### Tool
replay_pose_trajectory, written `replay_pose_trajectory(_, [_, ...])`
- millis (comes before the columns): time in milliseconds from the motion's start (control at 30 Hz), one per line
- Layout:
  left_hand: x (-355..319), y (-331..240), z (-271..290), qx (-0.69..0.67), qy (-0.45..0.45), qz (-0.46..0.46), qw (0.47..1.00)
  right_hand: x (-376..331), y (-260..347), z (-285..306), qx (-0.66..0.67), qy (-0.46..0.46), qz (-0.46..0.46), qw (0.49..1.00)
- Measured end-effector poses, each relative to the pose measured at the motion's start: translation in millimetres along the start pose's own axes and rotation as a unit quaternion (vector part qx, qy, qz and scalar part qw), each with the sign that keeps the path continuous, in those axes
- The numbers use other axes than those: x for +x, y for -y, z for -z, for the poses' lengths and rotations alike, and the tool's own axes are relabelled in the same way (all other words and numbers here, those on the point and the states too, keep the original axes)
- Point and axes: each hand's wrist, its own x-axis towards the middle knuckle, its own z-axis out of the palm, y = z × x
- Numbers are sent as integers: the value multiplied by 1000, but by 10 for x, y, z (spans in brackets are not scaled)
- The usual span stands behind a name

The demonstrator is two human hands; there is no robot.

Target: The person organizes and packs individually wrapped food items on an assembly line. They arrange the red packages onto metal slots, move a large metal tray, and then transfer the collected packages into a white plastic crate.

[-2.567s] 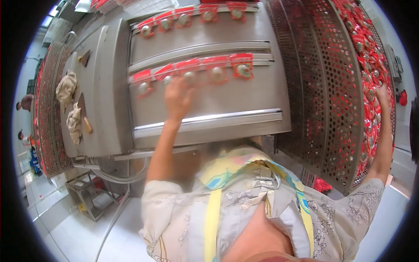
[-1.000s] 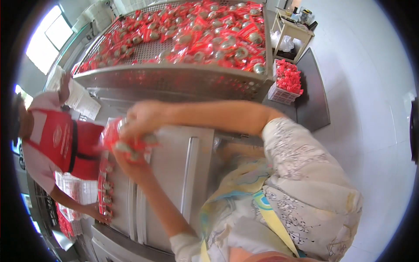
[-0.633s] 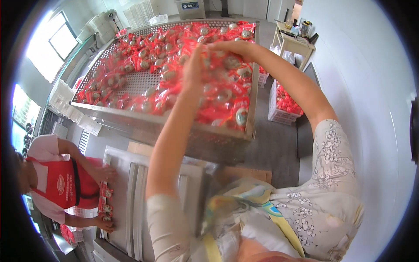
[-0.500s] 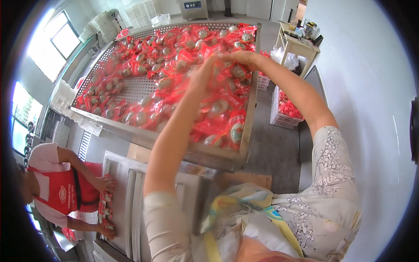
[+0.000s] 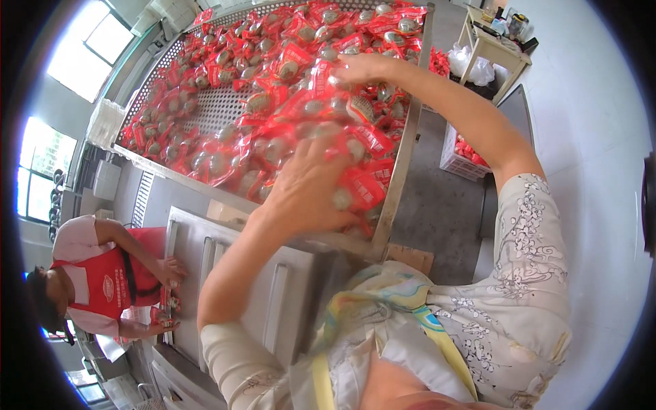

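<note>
Red-and-clear packets [image 5: 256, 104], each with a grey-green, egg-like oval inside, lie heaped in a large metal tray with a perforated base [image 5: 217, 109]. My left hand [image 5: 304, 184] is over the near part of the heap, fingers spread and slightly blurred, with packets under and beyond the fingertips. Farther in, toward the tray's right side, my right hand [image 5: 359, 70] is curled, its fingertips closed at the edge of a raised red egg packet [image 5: 320, 76]. Part of that grip is hidden.
At lower left, a co-worker in a red apron [image 5: 102, 290] handles packets at a metal machine [image 5: 188, 253]. Right of the tray stand a white crate [image 5: 465, 154] with red packets and a small table [image 5: 488, 51]. The tray's metal rim [image 5: 403, 160] borders my reach.
My hands, close together before, are now apart: the left has come nearer to me, and the right stays over the far packets. The view has shifted, so the tray sits higher.
</note>
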Motion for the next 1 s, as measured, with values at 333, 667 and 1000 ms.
replay_pose_trajectory(333, [-152, 163, -221, 57, -150, 117, 980, -1142, 58, 92, 117, -138, 23, 983])
replay_pose_trajectory(667, [-20, 398, -271, 27, -316, -125, 940, -4310, 8, -1162, 154, -439, -82, 882])
replay_pose_trajectory(1000, [1577, 428, -554, 2, -17, -254, 967, -6502, 441, -2838, 255, -415, -452, 747])
